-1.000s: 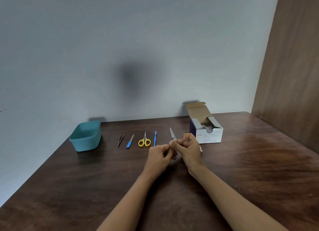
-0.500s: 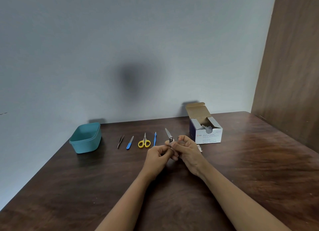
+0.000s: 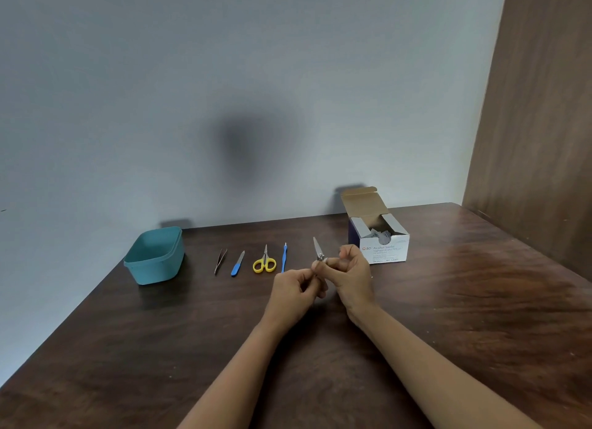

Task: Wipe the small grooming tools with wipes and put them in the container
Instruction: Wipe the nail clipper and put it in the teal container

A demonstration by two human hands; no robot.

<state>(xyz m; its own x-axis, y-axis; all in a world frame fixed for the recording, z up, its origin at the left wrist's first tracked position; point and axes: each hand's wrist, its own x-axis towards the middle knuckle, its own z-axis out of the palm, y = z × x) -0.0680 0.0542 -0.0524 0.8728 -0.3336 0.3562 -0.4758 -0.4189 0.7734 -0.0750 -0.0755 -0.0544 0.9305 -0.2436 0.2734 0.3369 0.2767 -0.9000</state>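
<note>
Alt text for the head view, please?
A left hand and right hand hold a small metal clipper over a dark table. Behind lie tweezers, a blue file, yellow scissors, a blue stick, a teal container and an open swab box.

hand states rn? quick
Left hand: closed, pinching the low end of the nail clipper; cannot tell if a wipe is in the pinch.
Right hand: closed, holding the nail clipper.

Teal container (image 3: 153,255) is recorded upright and open, far left on the counter (image 3: 448,300). Tweezers (image 3: 220,261), blue file (image 3: 237,264), yellow-handled scissors (image 3: 264,262) and blue cuticle tool (image 3: 283,257) are laid flat in a row to its right, none touching. Metal nail clipper (image 3: 318,250), lever tilted up, is pinched between left hand (image 3: 294,287) and right hand (image 3: 352,274), near the opened wipe box (image 3: 384,246).
</note>
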